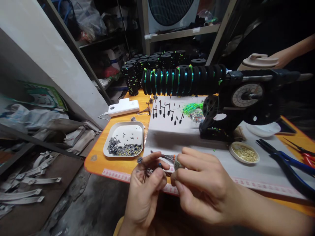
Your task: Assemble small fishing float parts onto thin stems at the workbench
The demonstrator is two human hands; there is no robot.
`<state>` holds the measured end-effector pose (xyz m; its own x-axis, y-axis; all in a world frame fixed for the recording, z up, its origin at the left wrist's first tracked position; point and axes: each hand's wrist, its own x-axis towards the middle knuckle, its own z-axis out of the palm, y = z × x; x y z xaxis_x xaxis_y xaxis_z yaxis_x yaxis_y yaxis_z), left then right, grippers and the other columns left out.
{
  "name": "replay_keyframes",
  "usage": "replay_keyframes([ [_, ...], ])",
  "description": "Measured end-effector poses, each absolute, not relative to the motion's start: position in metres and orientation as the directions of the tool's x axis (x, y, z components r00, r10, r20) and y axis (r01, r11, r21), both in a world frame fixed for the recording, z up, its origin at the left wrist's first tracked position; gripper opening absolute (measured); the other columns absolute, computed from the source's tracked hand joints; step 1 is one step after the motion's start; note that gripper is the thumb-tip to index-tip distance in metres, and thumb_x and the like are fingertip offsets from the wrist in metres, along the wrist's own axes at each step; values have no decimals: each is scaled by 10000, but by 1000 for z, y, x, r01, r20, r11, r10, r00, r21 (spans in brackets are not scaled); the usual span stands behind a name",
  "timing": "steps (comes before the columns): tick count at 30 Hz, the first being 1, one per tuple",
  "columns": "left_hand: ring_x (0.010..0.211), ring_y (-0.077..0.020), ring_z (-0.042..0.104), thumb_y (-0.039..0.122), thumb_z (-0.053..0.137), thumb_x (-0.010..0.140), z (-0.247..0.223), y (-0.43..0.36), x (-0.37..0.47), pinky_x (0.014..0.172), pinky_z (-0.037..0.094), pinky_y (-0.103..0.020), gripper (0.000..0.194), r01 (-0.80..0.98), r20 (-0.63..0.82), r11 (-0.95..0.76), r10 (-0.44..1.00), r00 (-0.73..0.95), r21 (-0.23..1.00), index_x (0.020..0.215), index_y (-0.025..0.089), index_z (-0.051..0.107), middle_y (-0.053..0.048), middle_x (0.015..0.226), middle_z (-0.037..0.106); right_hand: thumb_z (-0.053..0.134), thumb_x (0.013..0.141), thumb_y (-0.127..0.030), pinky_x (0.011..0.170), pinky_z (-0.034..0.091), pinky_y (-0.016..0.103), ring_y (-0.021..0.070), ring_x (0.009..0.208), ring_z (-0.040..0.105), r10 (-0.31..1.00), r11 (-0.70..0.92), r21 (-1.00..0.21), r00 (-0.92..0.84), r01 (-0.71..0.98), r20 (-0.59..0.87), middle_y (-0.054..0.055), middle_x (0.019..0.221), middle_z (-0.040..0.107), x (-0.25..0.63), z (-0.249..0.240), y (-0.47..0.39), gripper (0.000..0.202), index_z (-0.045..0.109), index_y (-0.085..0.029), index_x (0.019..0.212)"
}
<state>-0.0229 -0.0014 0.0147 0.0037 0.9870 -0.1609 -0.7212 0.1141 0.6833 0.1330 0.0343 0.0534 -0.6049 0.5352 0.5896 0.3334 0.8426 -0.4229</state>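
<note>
My left hand (147, 186) is closed around some thin strands, with a small dark blue bead (160, 165) at its fingertips. A grey tuft (140, 160) sticks out past its fingers. My right hand (206, 186) is pinched right beside it; whatever its fingertips hold is hidden or too small to make out. Just behind the fingers are a greyish-green lump (176, 163) and a bundle of thin dark strands (167, 157) with an orange end. Left of the hands stands a white tray (106, 149) holding many small grey, black and yellow pieces.
A black winding machine (219, 114) carries a row of black spools (184, 80) wound with green line. Small dark parts (164, 113) lie on the white sheet. Right are a dish (232, 154) of gold beads and blue-handled pliers (283, 160). Another person's arm (295, 50) reaches in.
</note>
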Motion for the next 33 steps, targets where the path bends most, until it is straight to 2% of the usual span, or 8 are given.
replay_keyframes([
  [4, 447, 22, 412, 193, 833, 776, 11, 1, -23, 451, 369, -74, 117, -741, -109, 115, 992, 56, 662, 890, 198, 803, -60, 816, 776, 471, 820, -91, 523, 213, 296, 131, 571, 306, 536, 842, -429, -600, 328, 594, -4, 582, 378, 133, 53, 33, 274, 472, -165, 556],
  [8, 441, 22, 415, 208, 833, 778, 12, 1, -23, 450, 374, -78, 72, -762, -121, 136, 990, 76, 633, 825, 188, 783, -44, 791, 763, 468, 818, -82, 523, 217, 297, 133, 573, 316, 539, 840, -437, -599, 322, 592, -2, 588, 381, 133, 53, 34, 272, 454, -173, 561],
  [15, 438, 24, 414, 200, 851, 754, 15, 1, -20, 447, 378, -74, 105, -799, -143, 180, 983, 118, 574, 785, 155, 760, -10, 714, 707, 475, 818, -88, 525, 211, 300, 133, 569, 307, 536, 841, -438, -596, 316, 598, -8, 586, 369, 134, 54, 33, 268, 438, -180, 569],
  [24, 438, 25, 383, 210, 849, 758, 15, 1, -20, 444, 365, -73, 102, -795, -141, 192, 981, 134, 575, 787, 165, 762, -8, 720, 696, 463, 824, -78, 529, 217, 295, 131, 565, 299, 531, 843, -444, -602, 305, 596, -12, 590, 368, 133, 53, 34, 265, 435, -181, 581],
  [28, 498, 4, 428, 215, 842, 763, 11, -1, -20, 474, 378, -97, 105, -769, -113, 165, 986, 120, 617, 792, 175, 749, 10, 771, 636, 467, 842, -91, 532, 210, 300, 134, 574, 304, 538, 838, -447, -610, 313, 582, -15, 600, 353, 133, 53, 36, 265, 422, -184, 599],
  [33, 700, -79, 564, 187, 851, 735, 9, -5, -18, 666, 483, -188, 123, -640, -61, 10, 996, -57, 768, 786, 207, 740, 18, 845, 570, 412, 889, -100, 565, 239, 312, 160, 639, 348, 552, 823, -450, -674, 346, 491, 12, 672, 411, 136, 54, 37, 237, 446, -179, 669],
])
